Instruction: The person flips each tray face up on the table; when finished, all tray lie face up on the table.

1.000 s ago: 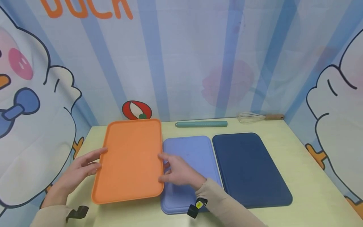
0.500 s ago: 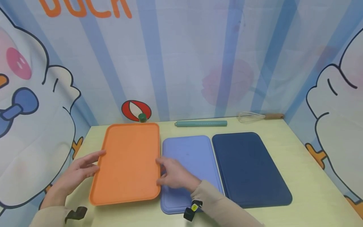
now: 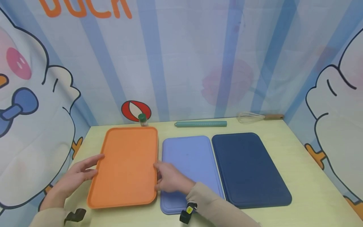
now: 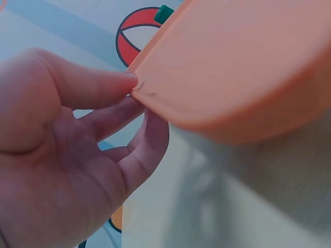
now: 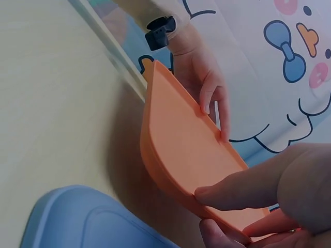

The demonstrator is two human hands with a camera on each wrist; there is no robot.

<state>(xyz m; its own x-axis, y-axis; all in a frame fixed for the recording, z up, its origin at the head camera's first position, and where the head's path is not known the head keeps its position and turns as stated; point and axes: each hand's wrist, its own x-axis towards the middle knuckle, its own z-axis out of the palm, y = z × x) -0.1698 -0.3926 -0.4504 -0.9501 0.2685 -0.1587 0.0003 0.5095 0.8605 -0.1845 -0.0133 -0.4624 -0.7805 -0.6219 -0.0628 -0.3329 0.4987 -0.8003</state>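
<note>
Above the pale yellow bench (image 3: pixel 309 189), a rectangular orange tray (image 3: pixel 126 167) with a raised rim sits nearer the person than half a second ago. A flat navy board (image 3: pixel 250 170) and a smaller periwinkle board (image 3: pixel 188 151) lie to its right, unmoved. The left hand (image 3: pixel 74 178) and right hand (image 3: pixel 171 178) pinch opposite rims, thumbs above, fingers beneath. Beyond lie a teal cylindrical stick (image 3: pixel 200 124) and a wood-handled wire whisk (image 3: pixel 261 117); a small green-capped clear jar (image 3: pixel 143 120) now shows its body past the tray's far edge.
</note>
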